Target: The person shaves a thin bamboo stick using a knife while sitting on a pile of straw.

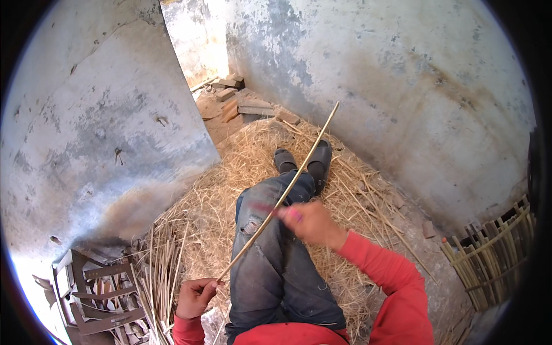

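Observation:
A long, thin yellowish cane stick slants across my thighs, its far end rising beyond my knees toward the wall. Its near lower end is pinched in my closed left hand, beside my left thigh. My right hand, smeared by motion, is closed above my legs at about the middle of the stick. From it a dark reddish knife-like tool crosses the stick, too blurred to make out clearly. Something pink shows at the fingers of that hand.
Straw covers the floor around my legs. Split strips lie at left beside a dark broken frame. A woven stick basket stands at right. Bricks lie by the opening, between plastered walls.

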`<state>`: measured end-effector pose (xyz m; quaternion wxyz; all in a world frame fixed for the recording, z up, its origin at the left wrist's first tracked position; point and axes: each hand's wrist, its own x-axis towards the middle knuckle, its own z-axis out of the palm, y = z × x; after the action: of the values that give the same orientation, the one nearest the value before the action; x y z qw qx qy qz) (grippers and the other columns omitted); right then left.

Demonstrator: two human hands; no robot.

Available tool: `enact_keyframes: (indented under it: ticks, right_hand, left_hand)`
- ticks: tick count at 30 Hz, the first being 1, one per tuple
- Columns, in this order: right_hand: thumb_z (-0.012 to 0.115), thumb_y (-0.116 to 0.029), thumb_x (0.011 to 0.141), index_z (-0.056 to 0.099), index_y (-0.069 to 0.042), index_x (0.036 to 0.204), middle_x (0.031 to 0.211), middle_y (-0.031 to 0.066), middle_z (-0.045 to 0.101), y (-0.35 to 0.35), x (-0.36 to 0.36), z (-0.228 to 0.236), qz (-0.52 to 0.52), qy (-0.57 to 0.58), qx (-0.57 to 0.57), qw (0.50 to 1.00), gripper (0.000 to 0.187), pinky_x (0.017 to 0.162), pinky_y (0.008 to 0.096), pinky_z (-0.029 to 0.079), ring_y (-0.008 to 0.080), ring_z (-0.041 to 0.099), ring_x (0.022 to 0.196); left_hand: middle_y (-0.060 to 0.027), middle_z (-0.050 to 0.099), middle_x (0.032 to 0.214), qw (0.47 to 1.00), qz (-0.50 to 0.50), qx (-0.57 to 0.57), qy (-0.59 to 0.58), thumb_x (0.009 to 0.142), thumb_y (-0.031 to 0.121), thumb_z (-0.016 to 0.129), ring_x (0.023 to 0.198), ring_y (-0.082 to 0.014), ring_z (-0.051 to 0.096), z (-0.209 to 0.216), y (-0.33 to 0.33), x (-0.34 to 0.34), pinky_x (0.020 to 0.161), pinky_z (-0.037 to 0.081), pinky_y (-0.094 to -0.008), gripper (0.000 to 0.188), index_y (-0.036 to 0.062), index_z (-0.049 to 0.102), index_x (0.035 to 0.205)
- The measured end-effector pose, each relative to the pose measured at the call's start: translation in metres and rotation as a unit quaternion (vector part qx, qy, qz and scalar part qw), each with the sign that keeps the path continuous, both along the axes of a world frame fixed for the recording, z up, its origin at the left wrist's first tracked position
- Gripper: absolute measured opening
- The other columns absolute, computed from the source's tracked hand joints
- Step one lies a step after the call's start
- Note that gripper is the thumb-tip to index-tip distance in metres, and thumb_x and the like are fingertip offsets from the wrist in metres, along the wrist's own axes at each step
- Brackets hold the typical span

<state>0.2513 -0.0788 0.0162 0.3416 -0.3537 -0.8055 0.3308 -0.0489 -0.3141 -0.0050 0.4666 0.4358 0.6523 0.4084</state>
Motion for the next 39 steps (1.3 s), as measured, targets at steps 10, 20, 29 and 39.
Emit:
enact_keyframes:
  ticks: [10,20,29,39]
  right_hand:
    - [0.062,-0.040,0.104,0.072,-0.005,0.080,0.063,0.0194,0.063,0.060,0.004,0.009,-0.157,0.038,0.072,0.984,0.044,0.052,0.0442,0.048,0.0336,0.066,0.056]
    - [0.061,-0.049,0.103,0.061,-0.005,0.073,0.064,0.0164,0.060,0.025,0.016,0.047,-0.103,-0.051,0.135,0.984,0.054,0.055,0.0462,0.046,0.0391,0.061,0.058]
    - [0.066,-0.053,0.098,0.065,-0.006,0.067,0.058,0.0211,0.061,-0.038,-0.005,-0.007,0.024,-0.148,0.057,0.987,0.056,0.056,0.0528,0.051,0.0447,0.063,0.057]
    - [0.059,-0.050,0.104,0.059,0.001,0.061,0.050,0.0137,0.046,0.080,0.068,0.004,-0.188,-0.030,0.001,0.982,0.067,0.048,0.0430,0.037,0.0260,0.043,0.044]
  left_hand:
    - [0.0014,0.059,0.066,1.000,0.006,-0.013,-0.021,0.103,0.018,0.069,0.060,-0.0048,0.049,-0.020,-0.007,-0.012,0.055,0.037,-0.0234,0.024,-0.0031,0.080,0.106]
    - [0.0019,0.056,0.064,0.998,0.008,0.028,0.057,0.105,0.016,0.065,0.058,-0.0047,0.049,-0.024,-0.023,-0.006,0.053,0.038,-0.0244,0.022,-0.0016,0.079,0.104]
    - [-0.0024,0.055,0.059,0.987,-0.004,0.077,0.139,0.105,0.013,0.062,0.054,-0.0080,0.051,-0.015,0.012,0.033,0.052,0.041,-0.0279,0.021,0.0004,0.076,0.096]
    - [-0.0116,0.058,0.059,0.934,0.026,0.182,0.305,0.099,0.007,0.062,0.048,-0.0222,0.057,-0.040,-0.031,0.005,0.050,0.042,-0.0346,0.017,0.0006,0.075,0.091]
